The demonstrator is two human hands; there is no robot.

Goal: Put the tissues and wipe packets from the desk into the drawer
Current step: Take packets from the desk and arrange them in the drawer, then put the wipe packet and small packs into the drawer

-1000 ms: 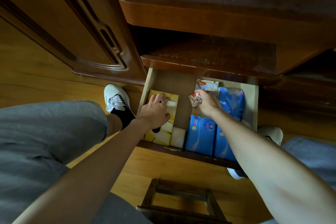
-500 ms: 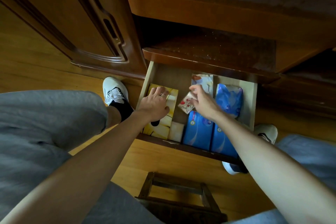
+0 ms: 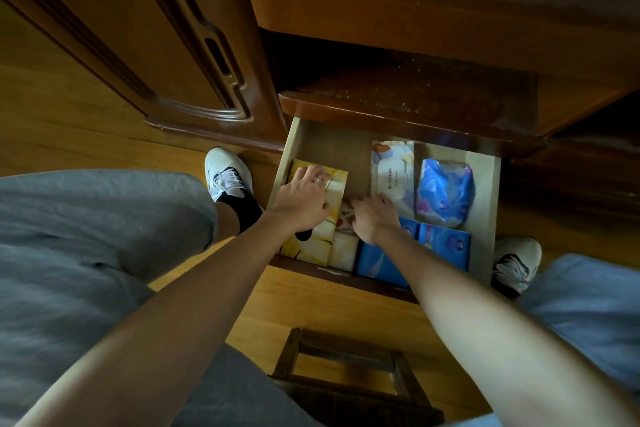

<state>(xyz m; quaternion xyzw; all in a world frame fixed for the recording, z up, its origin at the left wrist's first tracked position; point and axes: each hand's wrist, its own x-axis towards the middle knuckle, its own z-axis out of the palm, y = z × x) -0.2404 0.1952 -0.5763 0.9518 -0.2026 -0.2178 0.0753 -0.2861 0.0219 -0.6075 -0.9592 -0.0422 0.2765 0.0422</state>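
Note:
The open wooden drawer (image 3: pixel 493 204) sits low under the desk. My left hand (image 3: pixel 303 199) lies flat on a yellow tissue pack (image 3: pixel 320 243) at the drawer's left side. My right hand (image 3: pixel 372 218) holds a small white packet with red print (image 3: pixel 346 218), pressed down into the gap beside the yellow pack. A cream packet (image 3: pixel 343 250) stands in front of it. Two blue packs (image 3: pixel 445 248) lie at the front right. Behind them are a white wipe packet with a flip lid (image 3: pixel 393 172) and a crumpled blue-and-white pack (image 3: pixel 445 192).
A wooden stool (image 3: pixel 349 374) stands on the floor just in front of the drawer. My knees in grey trousers flank it, with a white shoe (image 3: pixel 228 172) left and another (image 3: pixel 516 262) right. A cabinet door (image 3: pixel 138 38) hangs open at the left.
My right hand carried the small red-printed packet from the back middle of the drawer leftward and down into the gap beside the yellow pack. My left hand stayed on the yellow pack.

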